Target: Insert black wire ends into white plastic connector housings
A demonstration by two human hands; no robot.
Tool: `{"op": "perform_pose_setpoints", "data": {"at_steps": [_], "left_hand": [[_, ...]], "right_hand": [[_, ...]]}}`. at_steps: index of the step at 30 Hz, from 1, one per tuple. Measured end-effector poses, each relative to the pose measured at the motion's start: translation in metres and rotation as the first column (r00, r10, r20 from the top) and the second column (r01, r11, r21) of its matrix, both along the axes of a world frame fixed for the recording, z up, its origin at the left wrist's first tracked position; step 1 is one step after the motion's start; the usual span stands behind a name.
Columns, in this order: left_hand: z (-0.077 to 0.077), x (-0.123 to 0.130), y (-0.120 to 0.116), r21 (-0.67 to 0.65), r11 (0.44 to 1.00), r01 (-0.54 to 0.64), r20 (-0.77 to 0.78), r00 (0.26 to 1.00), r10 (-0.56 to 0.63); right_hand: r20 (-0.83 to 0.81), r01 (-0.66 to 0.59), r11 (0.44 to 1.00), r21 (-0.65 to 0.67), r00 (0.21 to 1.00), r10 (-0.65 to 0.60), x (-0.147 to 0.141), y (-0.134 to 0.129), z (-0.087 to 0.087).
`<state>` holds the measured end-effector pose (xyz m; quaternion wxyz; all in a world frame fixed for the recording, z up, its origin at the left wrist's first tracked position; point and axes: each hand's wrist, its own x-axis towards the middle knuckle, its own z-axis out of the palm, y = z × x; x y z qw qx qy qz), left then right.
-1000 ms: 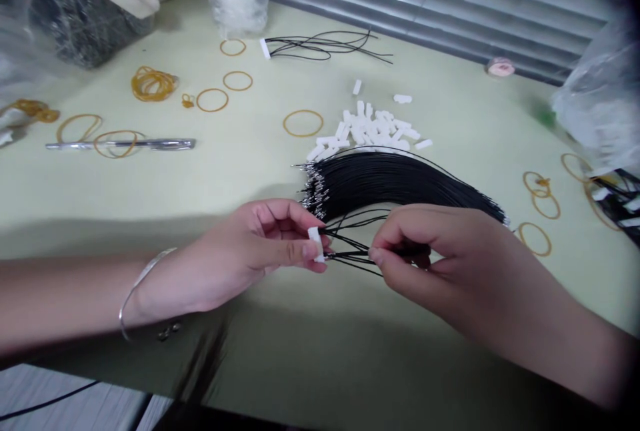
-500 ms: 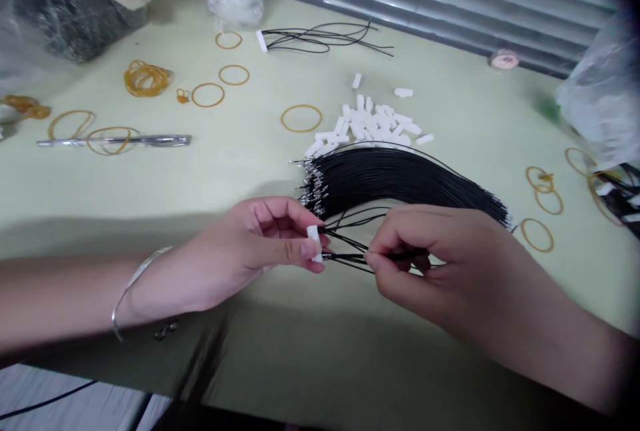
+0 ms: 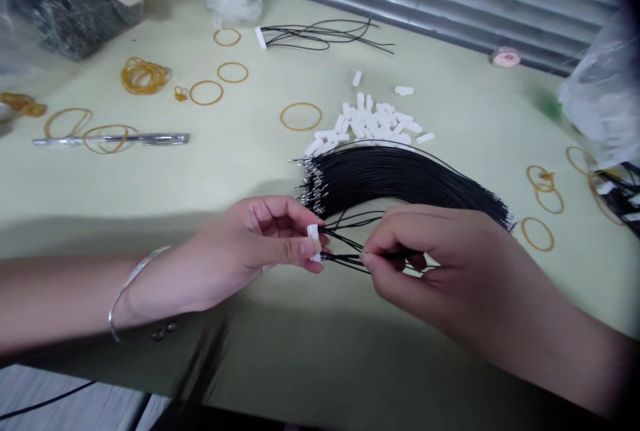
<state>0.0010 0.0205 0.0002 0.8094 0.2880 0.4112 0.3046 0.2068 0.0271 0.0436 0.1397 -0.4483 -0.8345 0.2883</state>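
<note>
Between thumb and fingers, my left hand grips a small white connector housing, held upright. Several black wires run out of its right side toward my other hand. My right hand pinches a black wire at the housing's lower end; the tip of that wire is at or in the housing, too small to tell which. Just behind both hands lies a thick bundle of black wires with bare metal terminals at its left end.
Beyond the bundle is a pile of loose white housings. A wired connector lies farther back. Rubber bands and a pen are on the left, more bands on the right. Plastic bags and a tape roll stand near the blinds.
My right hand has moved slightly left, closer to the connector housing, with the pinched wire. The left hand has kept its hold in the same place.
</note>
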Motion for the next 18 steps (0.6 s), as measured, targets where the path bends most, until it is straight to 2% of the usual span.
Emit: {"op": "perform_pose_setpoints", "data": {"at_steps": [4,8,12,14,16,18], "left_hand": [[0.003,0.002,0.002,-0.008,1.000,-0.027,0.012,1.000,0.027],[0.002,0.003,0.001,-0.001,0.999,-0.037,0.035,0.999,0.037],[0.000,0.001,0.000,0.007,1.000,-0.022,0.028,0.999,0.022],[-0.001,0.000,0.001,0.011,1.000,-0.004,0.018,1.000,0.004],[-0.002,-0.001,0.001,0.027,0.999,0.042,0.005,0.999,-0.042],[-0.002,-0.001,0.001,0.050,0.992,0.114,-0.027,0.993,-0.112]], "right_hand": [[0.020,0.044,0.997,-0.069,0.999,-0.043,-0.001,0.000,0.002],[-0.005,0.082,0.994,-0.067,0.997,-0.083,-0.002,0.000,-0.001],[0.000,0.026,0.999,-0.040,1.000,-0.026,0.006,0.004,0.004],[-0.023,0.035,0.999,-0.037,0.999,-0.035,0.012,0.010,0.009],[-0.063,0.133,0.991,0.023,0.989,-0.131,0.017,0.019,0.010],[-0.107,0.247,0.957,0.152,0.967,-0.233,0.019,0.031,0.004]]}}
